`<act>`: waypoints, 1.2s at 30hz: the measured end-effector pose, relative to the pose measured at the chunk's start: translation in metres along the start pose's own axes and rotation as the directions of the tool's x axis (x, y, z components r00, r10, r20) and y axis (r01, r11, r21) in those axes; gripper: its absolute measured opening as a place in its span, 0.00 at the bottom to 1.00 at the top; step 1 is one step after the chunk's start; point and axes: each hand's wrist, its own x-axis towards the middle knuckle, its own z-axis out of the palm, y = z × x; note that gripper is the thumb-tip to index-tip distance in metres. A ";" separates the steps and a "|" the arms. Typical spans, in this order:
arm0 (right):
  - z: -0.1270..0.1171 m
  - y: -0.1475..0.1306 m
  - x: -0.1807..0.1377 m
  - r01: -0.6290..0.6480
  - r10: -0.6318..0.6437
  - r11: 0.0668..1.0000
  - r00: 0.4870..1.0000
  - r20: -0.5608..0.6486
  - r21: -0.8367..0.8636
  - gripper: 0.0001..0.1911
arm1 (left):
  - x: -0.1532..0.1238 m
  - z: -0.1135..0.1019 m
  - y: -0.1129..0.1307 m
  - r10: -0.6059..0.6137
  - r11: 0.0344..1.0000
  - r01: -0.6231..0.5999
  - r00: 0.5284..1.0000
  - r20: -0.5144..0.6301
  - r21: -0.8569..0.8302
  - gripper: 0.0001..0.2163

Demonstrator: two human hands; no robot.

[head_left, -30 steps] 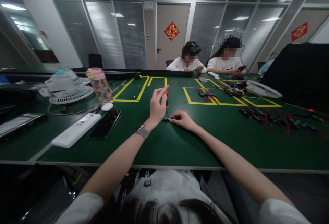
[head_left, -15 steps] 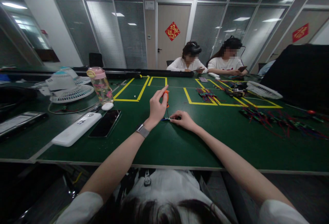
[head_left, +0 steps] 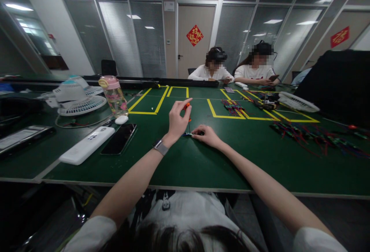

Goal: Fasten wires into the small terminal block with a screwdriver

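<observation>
My left hand (head_left: 178, 120) is closed around the orange handle of a screwdriver (head_left: 190, 120), thumb and fingers on it and the forefinger pointing up and away. The screwdriver stands upright, its thin dark shaft reaching down to a small circuit board (head_left: 188, 134) on the green table. My right hand (head_left: 207, 135) rests on the table, its fingertips pinching the right end of that board. A dark part shows by the right fingers, too small to make out. Where the tip meets the board, details are too small to see.
Wired circuit boards (head_left: 233, 107) lie by the yellow tape, with more boards (head_left: 306, 136) at right. At left are a black phone (head_left: 119, 139), a white phone-like device (head_left: 87, 145), a bottle (head_left: 115, 99) and a fan (head_left: 82, 105). Two people sit across the table.
The left thumb and fingers have shifted around the screwdriver handle, and the forefinger tip has dipped slightly. My right hand stays on the board.
</observation>
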 end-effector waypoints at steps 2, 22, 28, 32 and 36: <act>0.000 0.000 0.000 -0.003 0.003 1.000 1.000 -0.004 -0.001 0.10 | 0.000 0.000 0.000 -0.004 1.000 0.004 1.000 -0.019 0.030 0.09; 0.000 0.001 0.000 0.014 -0.014 1.000 1.000 0.004 0.002 0.10 | 0.000 0.001 -0.006 -0.023 0.999 0.023 1.000 0.003 -0.024 0.14; -0.001 0.000 -0.001 0.016 -0.016 1.000 1.000 0.000 -0.005 0.10 | -0.001 0.002 -0.006 0.017 0.999 -0.014 0.998 -0.068 0.052 0.09; -0.001 -0.001 -0.001 0.020 -0.020 1.000 1.000 0.000 -0.017 0.10 | -0.001 0.003 -0.004 0.018 0.999 -0.017 1.000 0.024 -0.038 0.14; 0.000 -0.001 -0.001 0.020 -0.020 1.000 1.000 0.001 -0.023 0.11 | -0.001 0.002 -0.003 0.040 0.998 -0.037 0.998 0.055 -0.052 0.14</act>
